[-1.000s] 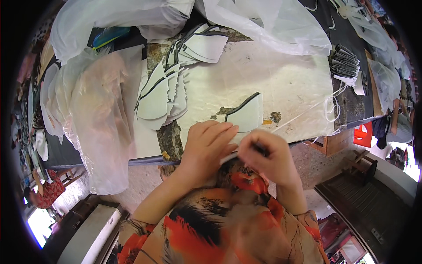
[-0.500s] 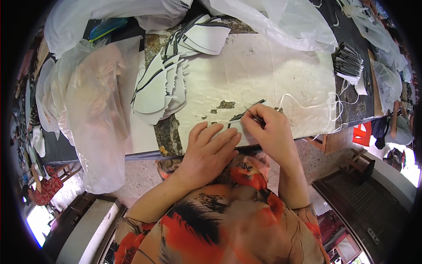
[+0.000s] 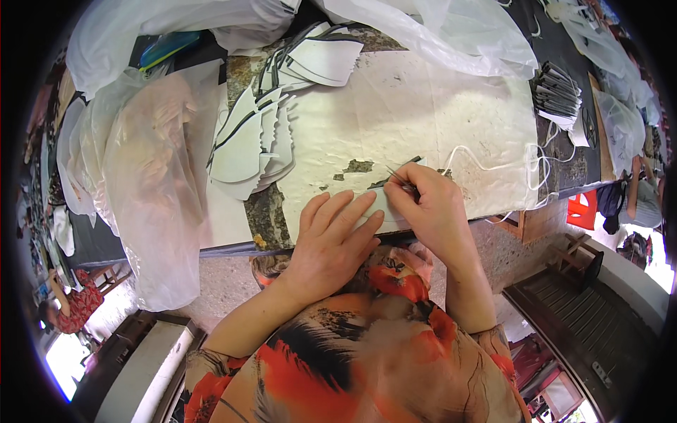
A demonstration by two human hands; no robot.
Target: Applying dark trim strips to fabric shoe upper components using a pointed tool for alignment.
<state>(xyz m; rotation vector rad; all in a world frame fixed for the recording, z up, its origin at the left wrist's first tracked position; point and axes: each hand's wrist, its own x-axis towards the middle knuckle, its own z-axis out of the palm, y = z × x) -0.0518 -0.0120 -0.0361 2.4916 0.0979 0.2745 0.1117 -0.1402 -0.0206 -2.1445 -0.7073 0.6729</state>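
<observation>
My left hand (image 3: 331, 236) lies palm down with its fingers stretched, pressing on a small white cut piece (image 3: 381, 204) at the table's near side. A black strip (image 3: 381, 183) runs along the far edge of that piece. My right hand (image 3: 430, 204) is closed in a pinch on a thin, pointed metal tool (image 3: 393, 173), its tip at the black strip. Most of the tool is hidden by my fingers, so its exact kind cannot be made out. My hands also cover part of the white piece.
Fanned white pieces with black edging (image 3: 243, 144) lie at the left. A bundle of dark-edged pieces (image 3: 557, 92) sits at the right, near white cord (image 3: 469, 155). Clear plastic bags (image 3: 159, 169) cover the left side, others the back. A worn pale sheet (image 3: 409, 106) covers the tabletop.
The fingers of my left hand have spread apart slightly. My right hand has shifted a little, still pinching the pointed tool at the black strip.
</observation>
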